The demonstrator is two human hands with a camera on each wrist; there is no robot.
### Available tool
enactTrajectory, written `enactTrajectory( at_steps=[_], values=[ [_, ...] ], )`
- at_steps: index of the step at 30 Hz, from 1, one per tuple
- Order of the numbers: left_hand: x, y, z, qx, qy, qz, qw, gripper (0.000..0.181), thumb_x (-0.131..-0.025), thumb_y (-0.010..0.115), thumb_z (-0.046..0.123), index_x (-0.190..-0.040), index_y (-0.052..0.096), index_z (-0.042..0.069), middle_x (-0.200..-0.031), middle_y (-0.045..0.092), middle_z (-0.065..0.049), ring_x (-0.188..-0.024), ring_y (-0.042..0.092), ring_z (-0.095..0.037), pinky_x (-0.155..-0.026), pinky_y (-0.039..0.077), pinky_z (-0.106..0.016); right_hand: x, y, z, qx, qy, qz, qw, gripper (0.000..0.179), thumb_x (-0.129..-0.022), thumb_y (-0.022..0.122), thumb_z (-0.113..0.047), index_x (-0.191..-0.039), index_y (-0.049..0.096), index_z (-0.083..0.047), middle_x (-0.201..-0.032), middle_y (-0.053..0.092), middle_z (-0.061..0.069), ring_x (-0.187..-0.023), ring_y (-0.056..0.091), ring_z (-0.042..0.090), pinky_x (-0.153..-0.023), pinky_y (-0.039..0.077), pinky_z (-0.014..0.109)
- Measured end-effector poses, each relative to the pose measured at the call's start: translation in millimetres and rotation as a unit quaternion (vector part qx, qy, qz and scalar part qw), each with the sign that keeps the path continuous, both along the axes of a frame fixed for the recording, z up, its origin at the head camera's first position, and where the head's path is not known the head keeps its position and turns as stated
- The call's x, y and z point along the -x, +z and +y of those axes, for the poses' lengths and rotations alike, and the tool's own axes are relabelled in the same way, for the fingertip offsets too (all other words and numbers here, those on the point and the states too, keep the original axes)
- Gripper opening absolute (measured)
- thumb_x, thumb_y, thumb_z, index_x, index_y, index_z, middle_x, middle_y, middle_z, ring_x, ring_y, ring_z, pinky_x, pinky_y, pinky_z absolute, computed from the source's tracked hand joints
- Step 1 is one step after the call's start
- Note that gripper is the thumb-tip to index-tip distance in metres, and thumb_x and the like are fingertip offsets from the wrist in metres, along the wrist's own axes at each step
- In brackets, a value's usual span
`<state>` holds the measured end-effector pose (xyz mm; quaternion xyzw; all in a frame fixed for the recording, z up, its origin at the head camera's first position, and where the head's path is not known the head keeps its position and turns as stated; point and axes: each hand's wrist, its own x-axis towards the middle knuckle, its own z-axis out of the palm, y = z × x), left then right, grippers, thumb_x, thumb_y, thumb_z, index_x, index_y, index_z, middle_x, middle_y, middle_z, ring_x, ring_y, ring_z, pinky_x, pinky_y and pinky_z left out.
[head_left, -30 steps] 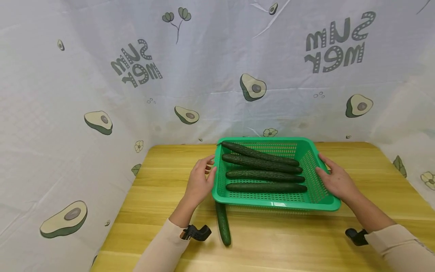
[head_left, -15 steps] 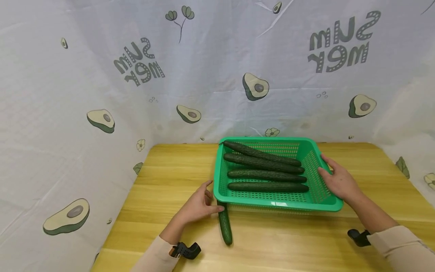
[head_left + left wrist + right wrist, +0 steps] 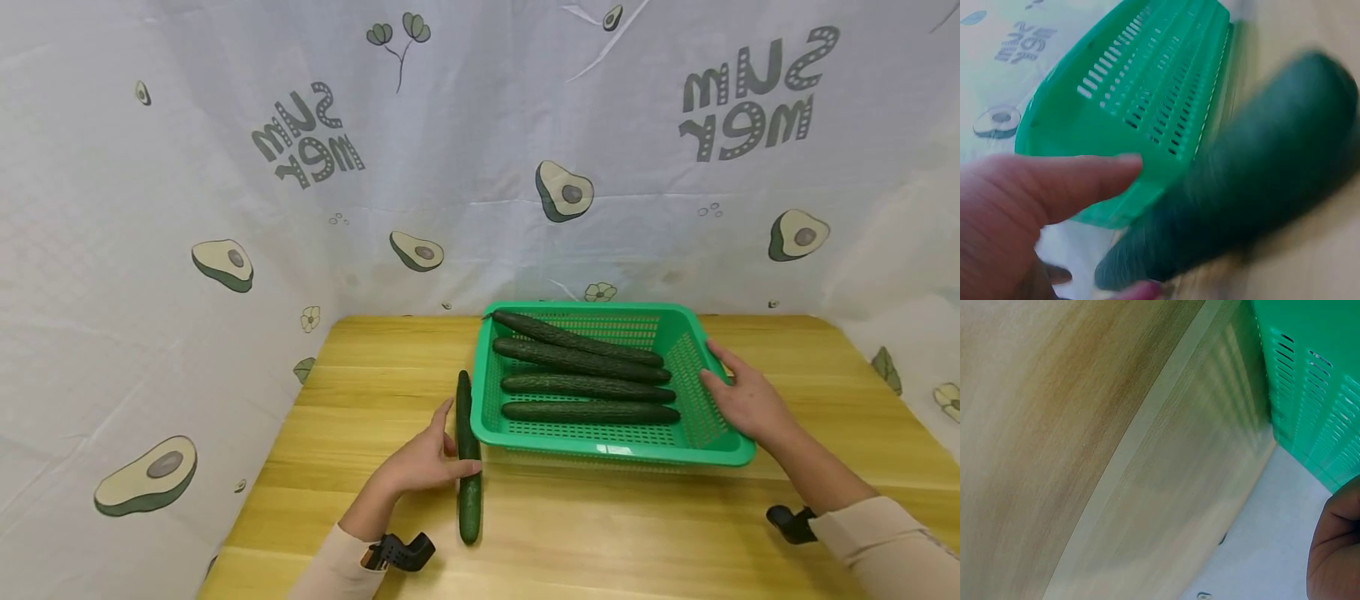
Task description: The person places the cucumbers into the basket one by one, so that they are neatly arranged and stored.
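My left hand (image 3: 422, 460) grips a dark green cucumber (image 3: 469, 504) beside the basket's left end, thumb laid across it. Up close in the left wrist view, the cucumber (image 3: 1260, 162) is blurred and slants past the thumb (image 3: 1085, 181); the other fingers are mostly hidden. My right hand (image 3: 750, 406) holds the right rim of a green plastic basket (image 3: 547, 444), thumb on the inner side. Several more cucumbers (image 3: 588, 412) lie inside it, roughly side by side. Only part of the right hand (image 3: 1338, 550) shows in the right wrist view, below the slotted basket wall (image 3: 1310, 381).
A wooden table (image 3: 600, 533) carries the basket near its back edge. Behind and to the left hangs a white curtain (image 3: 465, 125) printed with avocados and lettering. Black wrist devices (image 3: 405, 552) sit at both cuffs.
My left hand has let go of the basket's left rim, moved down to the loose cucumber, and brought it leftward from partly under the basket. The right hand has kept its hold on the rim.
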<state>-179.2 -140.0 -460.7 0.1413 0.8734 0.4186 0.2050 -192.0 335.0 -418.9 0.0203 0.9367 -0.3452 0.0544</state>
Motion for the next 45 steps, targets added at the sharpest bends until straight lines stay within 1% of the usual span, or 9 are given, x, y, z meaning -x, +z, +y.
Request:
enactTrajectory(
  at_steps=[7, 13, 19, 24, 29, 32, 37, 40, 45],
  values=[
    [-4.9, -0.8, 3.0, 0.022, 0.045, 0.029, 0.9983, 0.119, -0.080, 0.085, 0.030, -0.163, 0.005, 0.000, -0.068, 0.064, -0.001, -0.057, 0.060, -0.013, -0.056, 0.045, -0.030, -0.3, -0.5, 1.2, 0.002, -0.001, 0.006, 1.0000, 0.067, -0.113, 0.031, -0.036, -0.164, 0.004, -0.003, -0.139, 0.042, 0.050, -0.098, 0.068, 0.045, -0.061, 0.052, 0.037],
    [2.2, -4.5, -7.1, 0.037, 0.093, 0.081, 0.9916, 0.104, -0.082, 0.076, 0.015, -0.162, 0.011, -0.001, -0.095, 0.071, -0.012, -0.068, 0.063, -0.018, -0.061, 0.050, -0.034, -1.2, -0.6, -0.4, 0.008, -0.001, 0.003, 1.0000, 0.067, -0.112, 0.032, -0.036, -0.164, 0.004, -0.003, -0.136, 0.046, 0.050, -0.094, 0.070, 0.039, -0.059, 0.053, 0.038],
    [19.9, -9.8, -24.5, 0.025, 0.138, 0.140, 0.9801, 0.093, -0.088, 0.076, 0.008, -0.162, 0.020, 0.004, -0.123, 0.071, -0.017, -0.109, 0.069, -0.036, -0.090, 0.056, -0.052, -2.1, -0.5, -0.9, 0.005, -0.002, 0.007, 1.0000, 0.067, -0.112, 0.031, -0.035, -0.164, 0.004, -0.002, -0.137, 0.045, 0.050, -0.097, 0.069, 0.044, -0.060, 0.052, 0.037],
    [29.2, -22.4, -42.4, 0.026, 0.136, 0.137, 0.9808, 0.094, -0.087, 0.082, 0.018, -0.163, 0.026, 0.013, -0.128, 0.071, -0.009, -0.115, 0.066, -0.034, -0.097, 0.053, -0.053, -3.0, -0.2, -0.3, 0.012, 0.000, 0.007, 0.9999, 0.067, -0.112, 0.031, -0.036, -0.164, 0.004, -0.003, -0.139, 0.041, 0.051, -0.099, 0.068, 0.046, -0.060, 0.053, 0.037],
    [25.0, -24.0, -56.5, 0.104, 0.119, 0.153, 0.9756, 0.063, -0.085, 0.084, 0.031, -0.141, 0.062, 0.013, -0.139, 0.060, -0.012, -0.121, 0.049, -0.035, -0.095, 0.046, -0.052, -3.2, 0.7, -0.3, 0.018, 0.000, 0.010, 0.9998, 0.067, -0.113, 0.031, -0.035, -0.164, 0.004, -0.003, -0.137, 0.044, 0.050, -0.090, 0.070, 0.037, -0.059, 0.053, 0.037],
    [23.1, -21.5, -58.6, 0.123, 0.114, 0.170, 0.9710, 0.044, -0.086, 0.083, 0.032, -0.124, 0.073, 0.011, -0.140, 0.059, -0.015, -0.123, 0.044, -0.037, -0.094, 0.042, -0.051, -3.5, 1.7, -0.8, 0.017, -0.001, 0.009, 0.9998, 0.067, -0.112, 0.031, -0.035, -0.164, 0.004, -0.002, -0.137, 0.044, 0.050, -0.088, 0.070, 0.034, -0.059, 0.053, 0.037],
    [23.4, -8.7, -57.2, 0.127, 0.117, 0.177, 0.9690, 0.038, -0.088, 0.081, 0.030, -0.120, 0.074, 0.011, -0.125, 0.071, -0.012, -0.108, 0.063, -0.029, -0.088, 0.052, -0.046, -3.1, 2.4, -1.7, 0.004, -0.005, 0.007, 1.0000, 0.067, -0.112, 0.031, -0.035, -0.163, 0.004, -0.002, -0.139, 0.042, 0.050, -0.096, 0.068, 0.044, -0.060, 0.052, 0.037],
    [24.0, 6.8, -57.2, 0.112, 0.122, 0.156, 0.9737, 0.037, -0.089, 0.081, 0.029, -0.121, 0.074, 0.014, -0.113, 0.075, -0.010, -0.089, 0.067, -0.020, -0.076, 0.055, -0.038, -3.0, 2.7, -2.1, 0.002, -0.006, 0.005, 1.0000, 0.067, -0.112, 0.031, -0.035, -0.164, 0.004, -0.002, -0.139, 0.042, 0.051, -0.101, 0.067, 0.048, -0.061, 0.052, 0.037],
    [27.3, 31.5, -62.3, 0.047, 0.135, 0.119, 0.9825, 0.036, -0.090, 0.081, 0.028, -0.122, 0.073, 0.015, -0.116, 0.073, -0.009, -0.086, 0.065, -0.015, -0.072, 0.054, -0.031, -3.0, 2.5, -2.5, 0.005, -0.004, 0.000, 1.0000, 0.067, -0.113, 0.031, -0.036, -0.164, 0.003, -0.003, -0.139, 0.042, 0.050, -0.102, 0.067, 0.048, -0.061, 0.052, 0.037]
  ],
)
